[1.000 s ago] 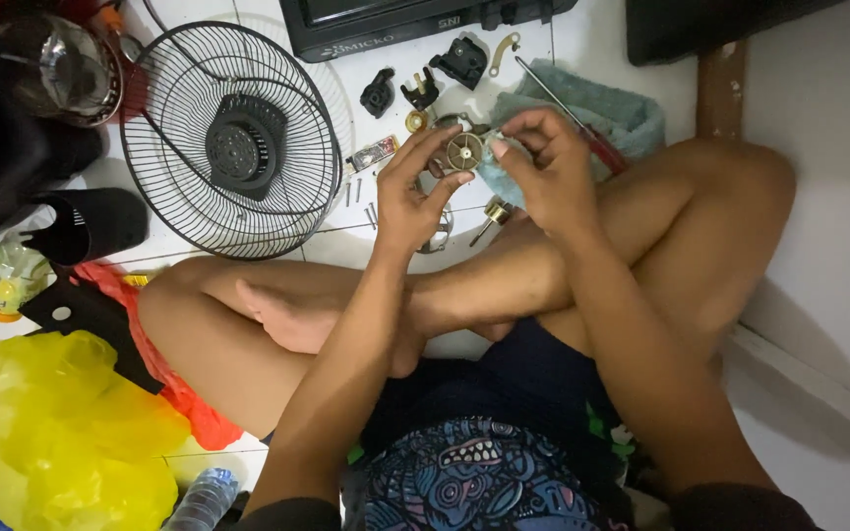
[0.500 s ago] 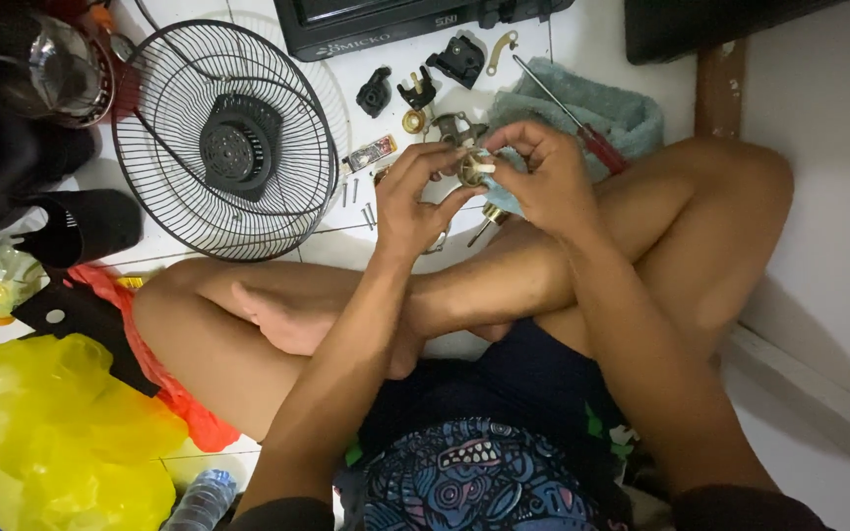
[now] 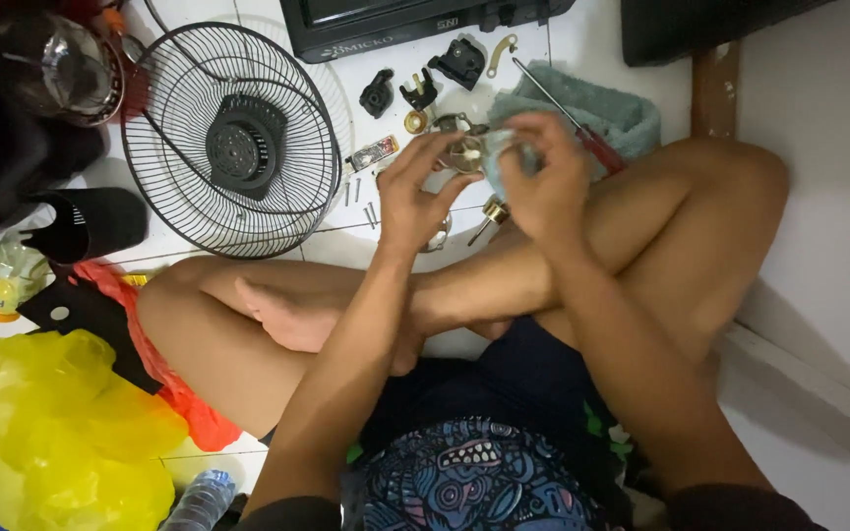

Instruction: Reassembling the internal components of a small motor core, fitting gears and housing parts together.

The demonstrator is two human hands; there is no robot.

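The left hand [image 3: 415, 197] gripped a small metal part [image 3: 464, 152] from its left side, fingers curled around it. The right hand [image 3: 543, 182] closed on the same part from the right, pressing a pale cloth [image 3: 504, 147] against it. The part was held above the floor, just ahead of the crossed legs [image 3: 445, 295].

Judged from the grip, the step was wiping the part. To do this well, the left hand needed to hold firm while the right turned the cloth around the surface.

Just beyond the grip lay a screwdriver [image 3: 568, 108] on a towel [image 3: 602, 108]. Left of the grip lay loose screws [image 3: 361, 197]; farther left, a fan grille [image 3: 233, 147].
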